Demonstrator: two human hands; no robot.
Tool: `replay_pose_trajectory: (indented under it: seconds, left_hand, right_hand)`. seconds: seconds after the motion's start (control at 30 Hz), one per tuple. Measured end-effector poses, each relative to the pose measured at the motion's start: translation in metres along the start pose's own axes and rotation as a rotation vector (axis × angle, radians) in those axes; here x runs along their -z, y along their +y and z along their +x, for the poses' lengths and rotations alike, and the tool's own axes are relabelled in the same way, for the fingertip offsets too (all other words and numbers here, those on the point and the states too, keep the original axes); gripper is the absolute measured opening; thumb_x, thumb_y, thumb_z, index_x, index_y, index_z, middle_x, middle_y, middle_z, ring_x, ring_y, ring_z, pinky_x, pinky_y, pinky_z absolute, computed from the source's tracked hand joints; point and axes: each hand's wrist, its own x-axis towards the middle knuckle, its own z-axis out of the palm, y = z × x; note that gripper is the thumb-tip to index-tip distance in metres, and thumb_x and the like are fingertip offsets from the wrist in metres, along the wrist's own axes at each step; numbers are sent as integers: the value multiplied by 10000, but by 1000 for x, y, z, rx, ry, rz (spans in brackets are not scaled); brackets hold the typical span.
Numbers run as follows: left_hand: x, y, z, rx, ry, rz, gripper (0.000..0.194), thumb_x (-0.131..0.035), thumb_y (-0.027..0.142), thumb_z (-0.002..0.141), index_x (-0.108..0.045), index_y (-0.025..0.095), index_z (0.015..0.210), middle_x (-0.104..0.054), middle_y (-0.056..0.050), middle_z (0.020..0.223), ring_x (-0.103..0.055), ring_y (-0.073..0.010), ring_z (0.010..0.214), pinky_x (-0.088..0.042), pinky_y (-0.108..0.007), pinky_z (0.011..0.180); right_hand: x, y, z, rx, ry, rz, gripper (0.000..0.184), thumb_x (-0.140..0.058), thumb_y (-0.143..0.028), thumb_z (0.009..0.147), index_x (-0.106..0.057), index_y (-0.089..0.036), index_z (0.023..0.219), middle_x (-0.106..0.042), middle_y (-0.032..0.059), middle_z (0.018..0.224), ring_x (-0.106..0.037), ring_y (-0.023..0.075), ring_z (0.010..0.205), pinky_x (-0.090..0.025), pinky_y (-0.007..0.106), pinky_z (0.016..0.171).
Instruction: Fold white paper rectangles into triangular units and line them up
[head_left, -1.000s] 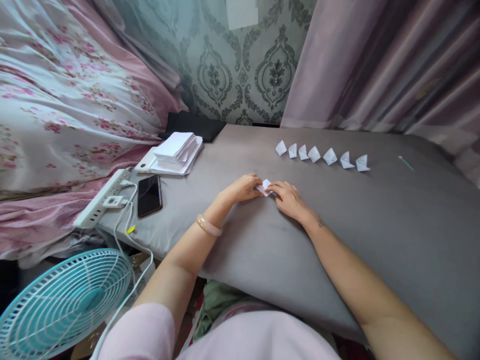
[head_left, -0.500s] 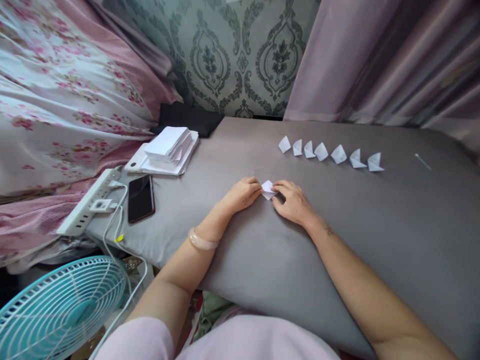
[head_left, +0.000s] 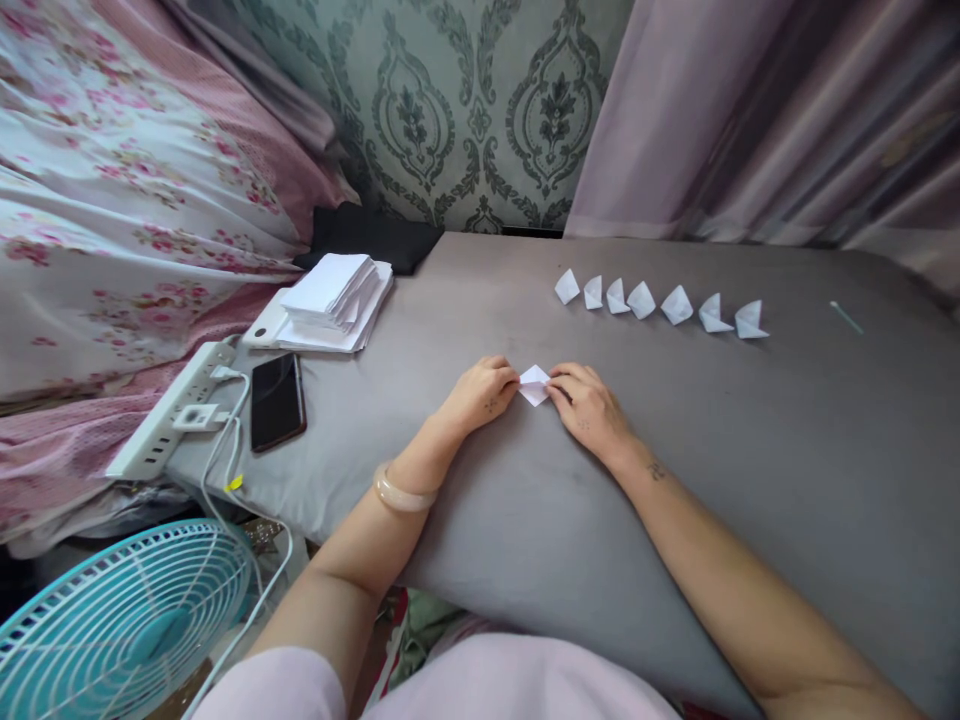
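Note:
Between my hands is a small folded white paper (head_left: pixel 535 385), diamond-shaped with a crease across its middle. My left hand (head_left: pixel 486 390) pinches its left corner, fingers closed. At the opposite corner, my right hand (head_left: pixel 589 402) grips the paper between thumb and fingers. Both hands rest low over the grey-covered surface (head_left: pixel 480 500). Beyond them stands a slightly slanting row of several folded paper boats (head_left: pixel 677 306), spaced a little apart.
To the left lie a stack of white paper (head_left: pixel 330 295), a phone (head_left: pixel 277 403) and a power strip (head_left: pixel 172 408) with white cables. A blue fan (head_left: pixel 150 630) stands below the near left edge. A thin green-white stick (head_left: pixel 846 317) lies far right.
The folded paper has been drawn out wider and flatter between my hands. My right hand has shifted slightly to the right, and its fingers are closer together at the corner.

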Motion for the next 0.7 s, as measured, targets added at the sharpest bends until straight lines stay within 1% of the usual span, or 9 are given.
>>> replay_pose_trajectory:
  seconds: [0.13, 0.27, 0.37, 0.53, 0.7]
  left_hand:
    - [-2, 1, 3, 111, 36, -129, 174, -546, 220, 887, -707, 155, 887, -643, -76, 904, -593, -162, 818, -481, -274, 790]
    - [-3, 4, 6, 208, 45, -178, 139, -584, 205, 855, -712, 150, 844, -625, -67, 844, -571, -152, 759, -471, -270, 754]
    - [-3, 6, 6, 246, 47, -207, 135, -596, 215, 852, -712, 147, 838, -628, -65, 838, -561, -146, 740, -463, -270, 744]
    - [-7, 6, 8, 254, 70, -179, 217, -546, 283, 895, -706, 149, 835, -624, -70, 815, -565, -161, 762, -463, -285, 749]
    - [-10, 8, 12, 317, 44, -95, 218, -548, 303, 878, -689, 151, 809, -634, -85, 846, -581, -194, 816, -480, -322, 769]
  right_hand:
    - [-5, 4, 1, -93, 52, 25, 200, -539, -277, 901, -718, -195, 868, -674, 98, 1055, -593, 252, 962, -485, 414, 879]
    - [-10, 8, 4, -179, 87, 96, 189, -571, -313, 878, -717, -201, 834, -679, 90, 1031, -610, 242, 952, -483, 409, 887]
    - [-12, 8, 5, -227, 108, 136, 200, -578, -331, 869, -715, -196, 817, -675, 91, 1011, -618, 232, 934, -480, 398, 895]
    - [-13, 4, 8, -294, 109, 100, 188, -582, -327, 845, -701, -192, 789, -650, 112, 1029, -610, 251, 962, -476, 423, 905]
    - [-13, -1, 11, -330, 120, 84, 171, -586, -314, 821, -669, -197, 729, -629, 120, 1021, -611, 260, 988, -483, 428, 907]
